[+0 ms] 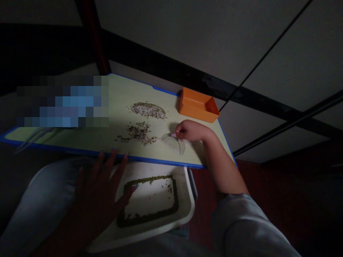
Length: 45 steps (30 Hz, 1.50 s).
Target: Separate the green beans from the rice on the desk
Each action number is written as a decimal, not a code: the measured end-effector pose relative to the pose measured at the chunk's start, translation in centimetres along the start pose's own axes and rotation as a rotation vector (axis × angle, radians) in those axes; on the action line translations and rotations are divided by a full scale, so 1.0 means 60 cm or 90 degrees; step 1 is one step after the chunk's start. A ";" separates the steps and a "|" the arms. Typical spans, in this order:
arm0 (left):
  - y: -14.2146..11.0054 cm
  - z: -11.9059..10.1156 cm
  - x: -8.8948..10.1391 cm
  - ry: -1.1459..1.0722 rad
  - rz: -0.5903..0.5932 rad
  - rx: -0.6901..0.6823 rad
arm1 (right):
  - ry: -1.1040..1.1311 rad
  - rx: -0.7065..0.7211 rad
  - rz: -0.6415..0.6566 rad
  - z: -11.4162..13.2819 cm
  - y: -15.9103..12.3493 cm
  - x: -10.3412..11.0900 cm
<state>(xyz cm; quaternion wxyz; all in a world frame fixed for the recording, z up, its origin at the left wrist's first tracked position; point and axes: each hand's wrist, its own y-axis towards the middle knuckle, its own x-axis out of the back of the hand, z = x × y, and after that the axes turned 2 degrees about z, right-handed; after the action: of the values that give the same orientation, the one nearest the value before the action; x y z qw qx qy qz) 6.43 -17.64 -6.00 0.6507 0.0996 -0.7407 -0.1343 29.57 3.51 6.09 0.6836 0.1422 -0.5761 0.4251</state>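
Note:
Pinched in my right hand (189, 130) is a clear plastic protractor (173, 143), its flat face close over the pale yellow board (120, 91). Two heaps lie on the board to its left: an upper heap (148, 110) of pale grains mixed with small greenish beans, and a looser lower heap (139, 132) of similar beans. My left hand (103, 189) is dark, with fingers spread at the board's near blue edge. Beneath it sits a white plastic bin (184, 200), with green beans (150, 216) gathered around the edges of its floor.
An orange rectangular box (199, 114) stands at the board's far right corner. Wall panels run behind the board. A blurred-out patch (77, 103) covers something blue at the board's left. Reddish floor (203, 203) shows at the lower right.

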 end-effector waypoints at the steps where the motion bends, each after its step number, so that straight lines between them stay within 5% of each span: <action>1: 0.000 0.000 0.000 -0.001 -0.002 -0.001 | -0.004 -0.004 -0.004 0.000 0.000 0.000; 25: 0.001 -0.002 0.002 -0.012 0.006 0.011 | 0.116 0.091 -0.033 -0.009 0.008 -0.010; 45: 0.002 -0.001 0.001 -0.002 -0.011 -0.008 | 0.072 0.090 -0.052 -0.009 0.011 -0.012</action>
<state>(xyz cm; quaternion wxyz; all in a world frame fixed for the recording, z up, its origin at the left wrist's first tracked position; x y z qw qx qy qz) 6.46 -17.55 -5.88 0.6489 0.1018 -0.7400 -0.1450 29.46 3.97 5.11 0.7199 0.1895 -0.4987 0.4440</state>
